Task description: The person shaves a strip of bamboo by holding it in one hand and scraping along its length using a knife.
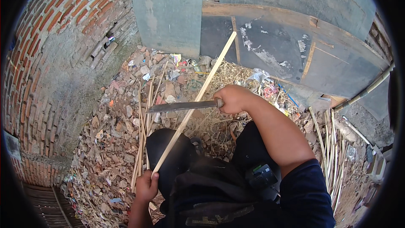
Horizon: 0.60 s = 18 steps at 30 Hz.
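A long pale bamboo strip (206, 83) slants from the lower left up toward the dark panels. My left hand (146, 185) is closed around its lower end, beside my left knee. In my right hand (231, 99) is the handle of a machete (181, 106), its fingers wrapped round it. The blade points left and lies across the strip near its middle; whether it touches cannot be told. Both knees are bent under the strip, in dark trousers.
Several thin bamboo strips (142, 131) lie left of my left knee, and more strips (331, 152) at the right. Broken brick, stones and shavings cover the ground (109, 156). A brick wall (59, 71) stands at left; grey panels (166, 14) rise ahead.
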Motion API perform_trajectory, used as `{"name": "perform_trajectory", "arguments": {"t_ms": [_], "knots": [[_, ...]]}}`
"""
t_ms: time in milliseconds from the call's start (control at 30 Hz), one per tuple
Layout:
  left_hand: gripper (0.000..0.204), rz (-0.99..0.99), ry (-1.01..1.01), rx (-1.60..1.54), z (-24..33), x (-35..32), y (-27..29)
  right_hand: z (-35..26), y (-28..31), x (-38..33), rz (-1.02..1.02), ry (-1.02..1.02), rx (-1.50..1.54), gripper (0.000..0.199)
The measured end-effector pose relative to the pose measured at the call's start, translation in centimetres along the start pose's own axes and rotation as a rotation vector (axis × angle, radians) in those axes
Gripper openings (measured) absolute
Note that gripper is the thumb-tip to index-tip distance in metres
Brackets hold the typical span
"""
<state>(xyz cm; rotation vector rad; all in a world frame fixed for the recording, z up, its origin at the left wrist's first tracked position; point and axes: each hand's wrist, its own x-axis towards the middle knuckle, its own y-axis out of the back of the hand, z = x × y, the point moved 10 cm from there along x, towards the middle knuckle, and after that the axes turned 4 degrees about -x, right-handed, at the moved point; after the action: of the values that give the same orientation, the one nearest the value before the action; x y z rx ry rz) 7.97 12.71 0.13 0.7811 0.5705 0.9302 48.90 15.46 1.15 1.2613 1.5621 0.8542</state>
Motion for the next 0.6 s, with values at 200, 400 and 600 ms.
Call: {"name": "perform_trajectory", "arguments": {"t_ms": [200,400,600], "knots": [[0.034,0.015,-0.011,0.174,1.6,0.7,0.2,9.1,-1.0,1.5,0.15,-0.312,0.255,0.036],[0.037,0.016,-0.026,0.039,-0.2,0.7,0.0,-0.5,0.1,0.6,0.067,0.059,0.133,0.031],[0.038,0.058,-0.015,0.052,-0.1,0.7,-0.3,8.6,0.2,0.1,0.18,-0.253,0.371,0.036]]}}
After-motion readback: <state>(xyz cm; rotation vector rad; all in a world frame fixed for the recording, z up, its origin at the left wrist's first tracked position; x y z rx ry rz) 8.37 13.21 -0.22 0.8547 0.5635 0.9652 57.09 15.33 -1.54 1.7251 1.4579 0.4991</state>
